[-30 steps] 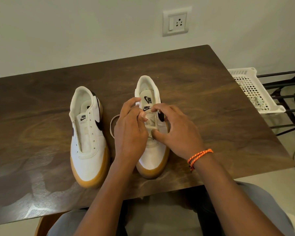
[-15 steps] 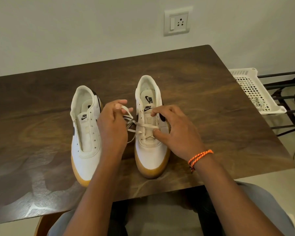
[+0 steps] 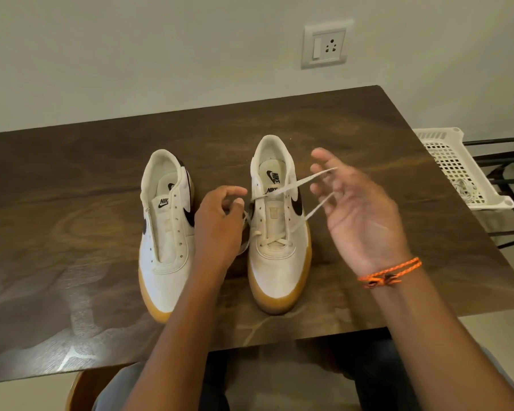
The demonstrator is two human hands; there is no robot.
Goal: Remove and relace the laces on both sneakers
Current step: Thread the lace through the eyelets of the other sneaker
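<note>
a white perforated basket (image 3: pixel 457 170) sits on a dark metal rack (image 3: pixel 504 179) just off the right edge of the dark wooden table (image 3: pixel 72 203), and a wall socket (image 3: pixel 327 44) is set in the pale wall behind. an orange cord bracelet (image 3: pixel 389 272) circles the right wrist. the left hand (image 3: pixel 220 221) lies between the two shoes and hides part of the gap and the lace there.

two white sneakers with gum soles and black swooshes stand side by side near the middle of the table, toes toward the person. the left sneaker (image 3: pixel 167 232) has bare eyelets. the right sneaker (image 3: pixel 279 232) has a cream lace (image 3: pixel 291 186) crossed through its lowest eyelets, with two strands running up and right to the right hand (image 3: pixel 359 212), which is blurred. its fingers (image 3: pixel 324 157) are spread and mostly straight, the strands draped over them; whether any finger pinches them i cannot tell. the left hand's fingers are curled, and seem to pinch the lace's other end beside the shoe.
</note>
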